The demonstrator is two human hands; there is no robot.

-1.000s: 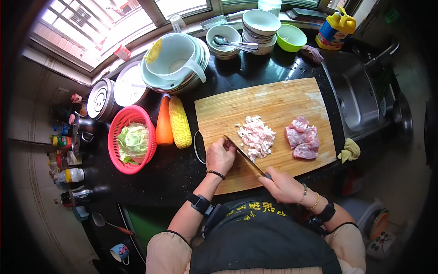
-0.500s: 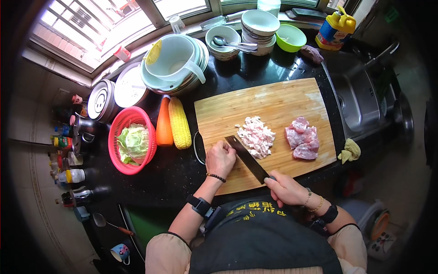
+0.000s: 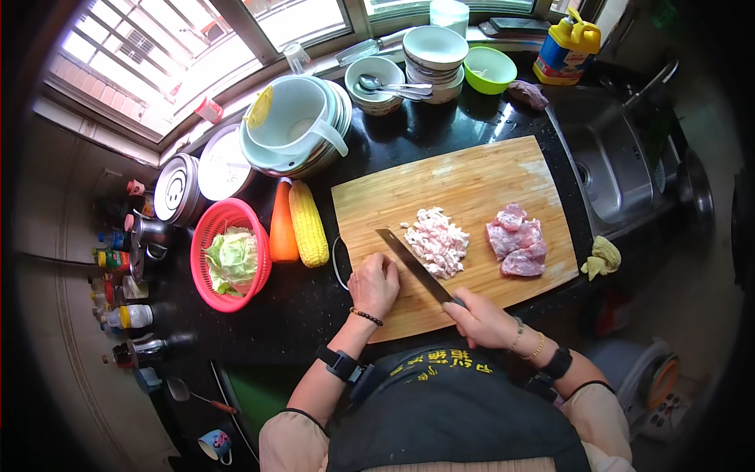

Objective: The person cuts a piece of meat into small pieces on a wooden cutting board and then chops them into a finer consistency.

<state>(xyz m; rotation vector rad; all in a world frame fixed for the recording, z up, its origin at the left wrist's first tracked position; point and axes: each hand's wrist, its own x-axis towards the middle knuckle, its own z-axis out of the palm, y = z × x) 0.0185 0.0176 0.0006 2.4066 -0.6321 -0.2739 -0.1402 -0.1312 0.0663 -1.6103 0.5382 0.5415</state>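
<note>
My right hand [image 3: 481, 317] grips the handle of a cleaver [image 3: 414, 266], its dark blade slanting up and left across the wooden cutting board [image 3: 440, 173]. Close to the blade's left side, my left hand [image 3: 374, 285] rests on the board with fingers curled in; whether they hold anything is hidden. A pile of chopped pale meat [image 3: 437, 242] lies just beyond the blade. Farther right on the board sits a larger chunk of raw pink meat [image 3: 517, 241], apart from both hands.
Left of the board are a corn cob [image 3: 308, 226], a carrot [image 3: 284, 224] and a red basket [image 3: 197, 263] of lettuce [image 3: 233, 258]. Stacked bowls [image 3: 435, 49] and a white strainer [image 3: 297, 118] stand behind. A sink [image 3: 617, 161] and crumpled cloth [image 3: 603, 258] are at right.
The view has shifted slightly. The cleaver's tip has moved a little left and away from me across the board. My left hand stays curled near the blade; the meat looks unchanged.
</note>
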